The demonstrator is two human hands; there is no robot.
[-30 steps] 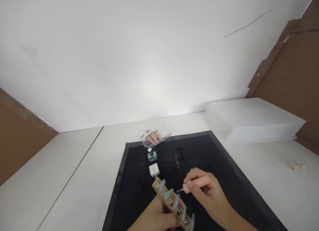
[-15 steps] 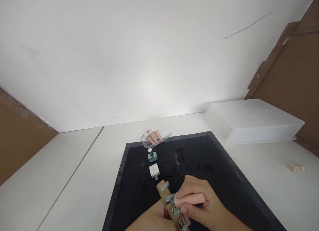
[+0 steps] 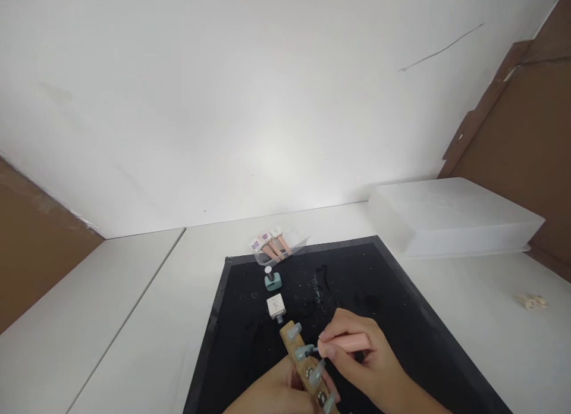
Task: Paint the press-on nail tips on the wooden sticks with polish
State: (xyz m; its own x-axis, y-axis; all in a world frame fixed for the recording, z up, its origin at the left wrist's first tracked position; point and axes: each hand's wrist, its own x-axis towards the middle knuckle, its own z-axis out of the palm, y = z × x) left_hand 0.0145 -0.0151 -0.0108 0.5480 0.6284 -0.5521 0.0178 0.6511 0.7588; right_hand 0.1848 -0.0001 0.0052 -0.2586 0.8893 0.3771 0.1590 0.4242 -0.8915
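My left hand point(image 3: 279, 390) is closed around a wooden nail tip stand point(image 3: 292, 342), which slants across the front of the black mat. Several false nails stick out along the strip, among them a clear grey one point(image 3: 294, 331) near its far end and a teal-coated one point(image 3: 303, 352) below that. Between the fingers of my right hand point(image 3: 363, 357) is a nail polish brush by its pink cap point(image 3: 350, 343). The brush's dark tip touches or lies right over the teal nail. An uncapped white polish bottle point(image 3: 276, 306) lies just beyond the stand.
A teal bottle-shaped item point(image 3: 273, 281) with a silvery stem lies farther back on the black mat point(image 3: 357, 271). Behind it, a clear tray point(image 3: 300, 245) holds pink-capped polish bottles point(image 3: 272, 247). A translucent white box point(image 3: 459, 223) and small cream-coloured pieces point(image 3: 533, 301) are at right.
My right hand has shifted slightly, drawing the pink cap away from the stand, so the brush stem now shows between cap and nail. My left hand and the stand have barely moved.
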